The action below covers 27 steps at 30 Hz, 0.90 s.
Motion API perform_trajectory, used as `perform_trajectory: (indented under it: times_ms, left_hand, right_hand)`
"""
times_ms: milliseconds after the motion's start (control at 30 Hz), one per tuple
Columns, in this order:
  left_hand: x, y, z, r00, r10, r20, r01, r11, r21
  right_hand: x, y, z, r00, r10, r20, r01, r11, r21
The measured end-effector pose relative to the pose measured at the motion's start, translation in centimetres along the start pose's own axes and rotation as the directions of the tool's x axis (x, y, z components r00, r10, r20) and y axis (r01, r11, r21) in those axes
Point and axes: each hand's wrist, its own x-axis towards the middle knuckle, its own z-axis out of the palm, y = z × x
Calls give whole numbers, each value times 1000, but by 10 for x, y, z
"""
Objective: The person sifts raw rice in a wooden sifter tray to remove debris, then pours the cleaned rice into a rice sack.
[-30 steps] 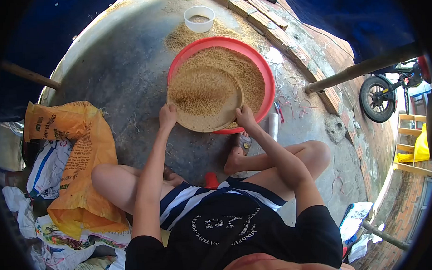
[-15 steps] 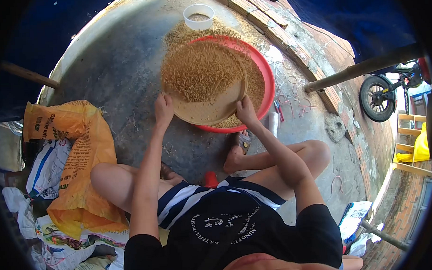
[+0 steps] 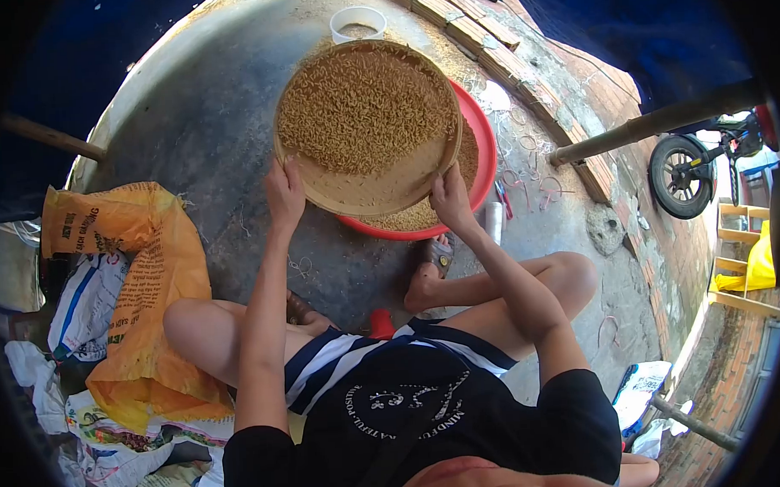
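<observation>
**Tray up over basin, both hands clamped on rim**

I see a round woven tray (image 3: 380,191), tan and shallow. Grain (image 3: 364,107) is piled on its far half and the near strip is bare. It's held over the red basin (image 3: 487,150) on the concrete floor (image 3: 205,121), near the floor's brick edge. Left hand (image 3: 285,191) grips the near-left rim, right hand (image 3: 450,198) the near-right. The hands are well apart, with the tray between and beyond them.
</observation>
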Motion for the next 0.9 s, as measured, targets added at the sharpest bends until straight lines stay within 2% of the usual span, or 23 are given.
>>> perform_trajectory:
  times_ms: [67,100,133,167,200,233,367,400,433,467,533,567,633,667,700,733,767,800,833,867,900]
  left_hand:
    - [-10,-31,9,1000,-6,21,5,1000,24]
    - [-21,-60,18,973,-190,132,178,979,97]
    - [-24,-66,20,901,-371,226,333,924,187]
    - [-29,-73,22,899,-374,227,335,923,191]
    - [-35,-69,22,811,-520,267,470,852,231]
    - [-37,-65,22,703,-646,297,585,763,274]
    - [-28,-55,12,737,-608,296,547,793,266]
    - [-23,-53,7,880,-416,230,353,896,269]
    - [-16,-40,2,968,-192,161,141,948,286]
    - [-10,-26,-2,970,-186,159,136,950,281]
    - [0,26,-14,992,-112,53,112,994,2]
    - [3,22,-11,992,-115,51,115,993,3]
    - [7,4,-1,999,43,-21,-42,999,28]
    - [1,-14,7,999,40,-20,-39,999,31]
    - [-7,-38,17,998,-27,59,20,994,105]
    - [-11,-50,22,986,-98,133,73,981,181]
    - [-15,-49,23,986,-101,134,75,981,181]
    - [-21,-46,24,901,-360,244,312,926,214]
    - [-25,-43,24,739,-584,337,518,811,272]
    - [-26,-42,22,740,-581,338,515,813,271]
    - [-25,-41,19,716,-603,352,541,798,265]
  right_hand:
    - [-4,20,6,995,85,60,-88,996,36]
    - [-8,33,10,963,240,124,-230,969,-94]
    - [-9,32,12,904,393,165,-353,908,-227]
    - [-11,32,10,902,397,167,-357,906,-226]
    - [-12,17,3,773,561,295,-501,826,-258]
    - [-11,8,-2,604,687,404,-617,724,-308]
    - [-12,6,-3,627,662,410,-612,745,-266]
    - [-14,10,-1,828,468,310,-451,883,-130]
    - [-13,4,0,957,237,169,-237,971,-23]
    - [-11,-3,-3,959,231,166,-231,973,-23]
    - [-6,-42,-14,989,132,74,-137,989,64]
    - [-3,-40,-13,988,132,78,-137,988,64]
    - [4,-27,-9,992,105,70,-109,992,64]
    - [3,-8,-5,991,107,74,-112,992,65]
    - [1,19,1,992,106,70,-106,994,1]
    - [0,40,5,992,104,66,-99,993,-64]
    - [-6,52,6,992,106,67,-102,993,-65]
    - [-12,53,5,924,342,172,-326,938,-117]
    - [-16,54,4,791,555,256,-522,832,-189]
    - [-19,55,1,793,554,253,-522,832,-188]
    - [-18,30,-5,716,609,340,-602,786,-139]
